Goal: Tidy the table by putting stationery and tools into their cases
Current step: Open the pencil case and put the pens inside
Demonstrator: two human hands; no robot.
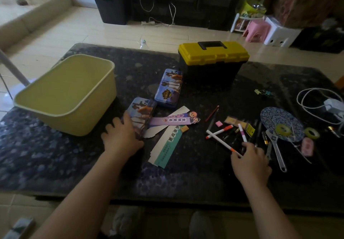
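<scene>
At the left of the frame, one yellow-green tub (83, 121) stands on the dark table (37, 149). Just right of it, your left arm reaches up from the lower left. Your left hand (122, 136) grips the near end of the first pencil case (144, 111), fingers curled over its edge. A second pencil case (168, 89), with the same printed cover, lies beyond it toward centre frame, making two.

Three paper strips fan out between the cases and your right arm: a white strip (179, 110), a purple strip (172, 121) and a teal strip (166, 146). One toolbox (212, 65), black with a yellow lid shut, stands at upper centre.

Your right arm comes in from the lower right. Your right hand (251, 162) pinches the orange-tipped end of a long marker (220, 141), whose other end rests among the scattered pens. Two more markers lie there, an orange marker (220, 131) and a pink marker (242, 133), making three, beside one red pencil (212, 113) and one pink eraser (218, 123).

Further right lie one wrench (277, 150) and two tape rolls, the first tape roll (283, 129) on a patterned fan (275, 116), the other tape roll (311, 133) just beside it. A white cable (305, 106) coils at the right edge.
</scene>
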